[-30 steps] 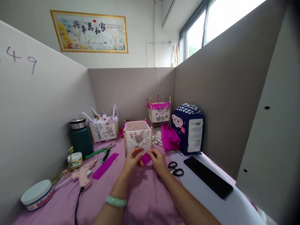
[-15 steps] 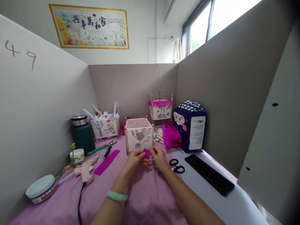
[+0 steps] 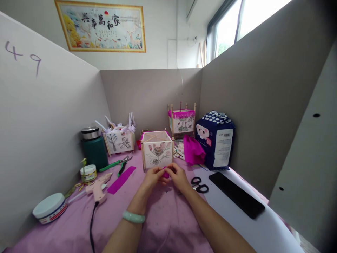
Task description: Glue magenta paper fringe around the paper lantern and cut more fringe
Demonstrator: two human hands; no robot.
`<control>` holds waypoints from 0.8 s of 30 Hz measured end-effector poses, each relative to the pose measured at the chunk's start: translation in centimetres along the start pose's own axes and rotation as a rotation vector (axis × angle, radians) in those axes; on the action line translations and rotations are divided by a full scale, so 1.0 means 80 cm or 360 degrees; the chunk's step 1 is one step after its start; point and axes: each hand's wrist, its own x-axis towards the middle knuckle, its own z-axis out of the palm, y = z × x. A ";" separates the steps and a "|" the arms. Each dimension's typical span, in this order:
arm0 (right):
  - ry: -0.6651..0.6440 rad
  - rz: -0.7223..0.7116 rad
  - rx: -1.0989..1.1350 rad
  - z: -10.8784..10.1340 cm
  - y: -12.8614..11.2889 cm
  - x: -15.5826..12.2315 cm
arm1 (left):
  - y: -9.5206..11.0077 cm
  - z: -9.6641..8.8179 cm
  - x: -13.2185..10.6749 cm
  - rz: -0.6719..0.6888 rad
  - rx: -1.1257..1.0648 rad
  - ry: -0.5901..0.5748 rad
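My left hand (image 3: 152, 177) and my right hand (image 3: 179, 175) meet over the purple cloth (image 3: 163, 225), fingers pinched together on a small folded piece of magenta paper (image 3: 166, 173). Only a sliver of that paper shows between the fingertips. Just behind my hands stands a small paper lantern box (image 3: 157, 150) with a flower drawing and wooden corner sticks. A green bangle (image 3: 133, 216) circles my left wrist.
Black scissors (image 3: 199, 185) lie right of my hands, a black phone (image 3: 236, 194) further right. A magenta strip (image 3: 121, 179), pink glue gun (image 3: 97, 187), green pliers (image 3: 116, 164), small jar (image 3: 88, 172), tape tin (image 3: 50, 208) and green flask (image 3: 93, 147) sit left. Other lanterns (image 3: 182, 121), crumpled magenta paper (image 3: 193, 150) and a blue pack (image 3: 216, 138) stand behind.
The magenta piece has been folded smaller between my fingers, from a flat visible patch to a sliver. My hands drew closer together; the camera tilted slightly.
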 end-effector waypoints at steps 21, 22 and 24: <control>0.0292 0.0077 0.0140 -0.004 0.008 0.010 | 0.000 -0.006 0.005 -0.0208 -0.0353 0.0006; 0.0292 0.0081 0.0142 -0.003 0.007 0.010 | 0.000 -0.005 0.005 -0.0211 -0.0342 0.0046; 0.0279 0.0112 0.0149 -0.002 0.007 0.010 | 0.000 -0.004 0.005 -0.0193 -0.0312 0.0123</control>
